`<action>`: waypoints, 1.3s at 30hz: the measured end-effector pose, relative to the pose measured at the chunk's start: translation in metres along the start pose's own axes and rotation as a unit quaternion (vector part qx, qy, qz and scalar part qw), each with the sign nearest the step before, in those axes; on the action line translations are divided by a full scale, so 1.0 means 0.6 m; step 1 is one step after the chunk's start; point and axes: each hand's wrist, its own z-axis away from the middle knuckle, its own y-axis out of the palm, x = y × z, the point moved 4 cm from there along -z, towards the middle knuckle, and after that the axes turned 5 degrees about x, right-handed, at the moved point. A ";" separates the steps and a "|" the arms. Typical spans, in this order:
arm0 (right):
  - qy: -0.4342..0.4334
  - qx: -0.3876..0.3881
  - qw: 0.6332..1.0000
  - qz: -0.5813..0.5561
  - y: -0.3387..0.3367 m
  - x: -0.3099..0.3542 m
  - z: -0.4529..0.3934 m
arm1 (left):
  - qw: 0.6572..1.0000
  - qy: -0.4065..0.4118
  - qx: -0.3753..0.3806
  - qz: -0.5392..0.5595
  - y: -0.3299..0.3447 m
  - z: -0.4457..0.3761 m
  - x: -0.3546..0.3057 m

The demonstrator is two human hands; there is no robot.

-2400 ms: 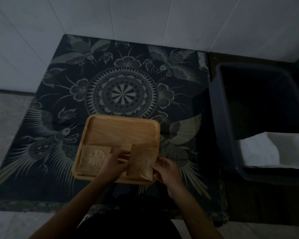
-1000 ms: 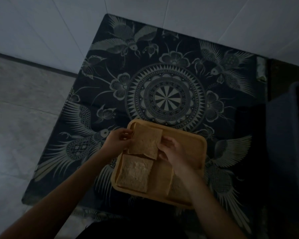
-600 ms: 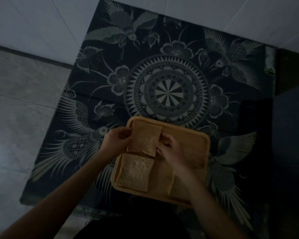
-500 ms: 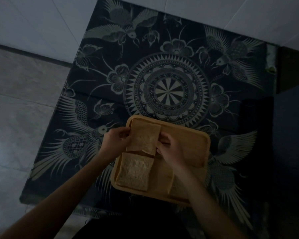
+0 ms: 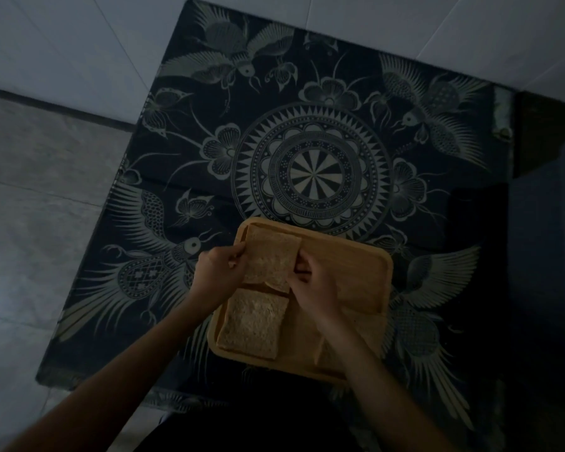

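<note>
A square wooden tray (image 5: 362, 275) lies on a dark patterned cloth (image 5: 310, 164). Over the tray's far left corner I hold a slice of bread (image 5: 271, 256). My left hand (image 5: 219, 272) pinches its left edge and my right hand (image 5: 313, 285) pinches its right edge. Whether the slice touches the tray I cannot tell. A second slice of bread (image 5: 253, 322) lies flat in the tray's near left corner. A third slice (image 5: 331, 352) lies at the near right, mostly hidden under my right forearm.
The cloth covers a low surface set against a white tiled wall (image 5: 79, 37). Grey floor tiles (image 5: 30, 223) lie to the left. A dark blue plastic bin (image 5: 548, 256) stands at the right edge of view.
Both hands carried the held slice from the tray's near right to its far left corner. In the last second it has sunk slightly lower. The view has swung to the left.
</note>
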 end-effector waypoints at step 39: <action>0.074 -0.137 0.988 -0.022 -0.183 -0.184 0.222 | 0.979 -0.072 0.140 0.127 0.239 0.172 -0.084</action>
